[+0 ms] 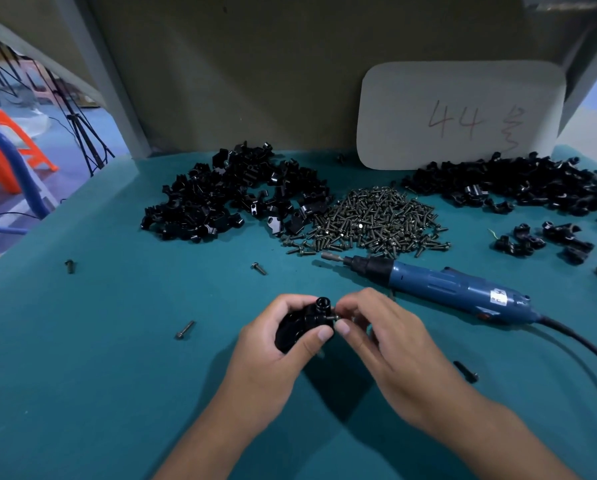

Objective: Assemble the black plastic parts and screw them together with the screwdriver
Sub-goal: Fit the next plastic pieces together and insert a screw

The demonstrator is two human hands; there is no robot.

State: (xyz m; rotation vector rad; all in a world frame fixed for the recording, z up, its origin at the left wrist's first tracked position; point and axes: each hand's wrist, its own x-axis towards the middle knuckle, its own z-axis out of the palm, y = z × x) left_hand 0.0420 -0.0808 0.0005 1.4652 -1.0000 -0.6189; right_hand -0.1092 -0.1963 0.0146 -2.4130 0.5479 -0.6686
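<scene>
your left hand (276, 344) gripping black plastic assembly (300, 323) at centre frame, your right hand (376, 330) pinching screw (333, 317) at its side, electric screwdriver (439, 285) lying right

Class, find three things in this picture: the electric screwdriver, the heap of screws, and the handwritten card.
Electric screwdriver (453, 287): head view, middle of its blue body.
Heap of screws (373, 221): head view, centre of the pile.
Handwritten card (459, 114): head view, on its face by the red number.
</scene>
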